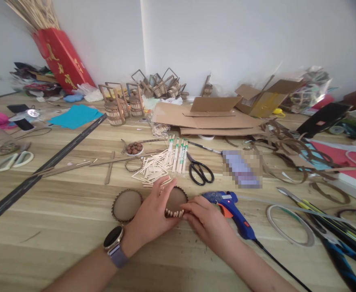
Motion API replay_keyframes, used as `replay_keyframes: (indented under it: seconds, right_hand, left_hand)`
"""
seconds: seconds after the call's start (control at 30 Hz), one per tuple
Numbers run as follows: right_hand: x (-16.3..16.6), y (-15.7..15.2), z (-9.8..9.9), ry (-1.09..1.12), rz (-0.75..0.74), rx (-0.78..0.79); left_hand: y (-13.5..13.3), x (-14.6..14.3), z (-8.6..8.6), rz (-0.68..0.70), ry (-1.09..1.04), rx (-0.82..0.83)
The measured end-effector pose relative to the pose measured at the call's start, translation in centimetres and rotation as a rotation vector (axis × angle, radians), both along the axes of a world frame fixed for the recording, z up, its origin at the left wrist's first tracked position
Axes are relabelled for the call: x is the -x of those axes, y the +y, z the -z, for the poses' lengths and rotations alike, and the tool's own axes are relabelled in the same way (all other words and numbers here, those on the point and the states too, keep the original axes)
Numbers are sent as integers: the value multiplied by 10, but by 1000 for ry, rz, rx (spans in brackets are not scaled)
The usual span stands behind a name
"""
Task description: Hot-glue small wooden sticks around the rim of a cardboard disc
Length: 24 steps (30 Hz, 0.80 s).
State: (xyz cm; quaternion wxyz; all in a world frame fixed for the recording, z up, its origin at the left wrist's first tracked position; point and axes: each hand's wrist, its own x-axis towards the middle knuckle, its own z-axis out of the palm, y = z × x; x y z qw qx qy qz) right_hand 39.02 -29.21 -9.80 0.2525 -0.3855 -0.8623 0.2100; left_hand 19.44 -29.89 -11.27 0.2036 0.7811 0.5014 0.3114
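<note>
My left hand [155, 205], with a watch on its wrist, curls its thumb and fingers around a round brown cardboard piece [178, 198] with a notched dark rim. A row of short pale wooden sticks [174, 213] stands along the near edge of that piece. At the right end of the row, my right hand [204, 215] is pinched at the rim on a short wooden stick, mostly hidden by the fingertips. A second round piece with a notched rim [127, 206] lies left of my left hand. Beyond my hands is a pile of loose sticks [153, 166].
A blue hot glue gun [240, 219] lies right of my right hand, its cord running toward me. Black scissors [200, 170], bundled sticks [181, 156] and a bowl of brown balls [134, 148] sit farther back. Pliers [327, 231] and a tape ring [290, 227] lie at right.
</note>
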Motion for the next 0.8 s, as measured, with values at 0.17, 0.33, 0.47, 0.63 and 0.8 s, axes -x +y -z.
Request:
replay_keyframes:
  seconds: [0.17, 0.33, 0.47, 0.63, 0.8]
  right_hand:
    - [-15, 2, -14, 3, 87, -52]
    - [-40, 4, -33, -75, 230, -60]
    - [-69, 2, -37, -233, 462, 4]
    - [-96, 0, -30, -402, 629, 243]
    - [-96, 0, -22, -369, 564, 290]
  left_hand:
    - [0, 4, -3, 10, -9, 30]
    - [0, 4, -6, 4, -18, 66]
    - [-2, 1, -7, -24, -2, 71]
    - [-4, -4, -9, -55, 38, 34]
    - [-3, -6, -9, -61, 46, 20]
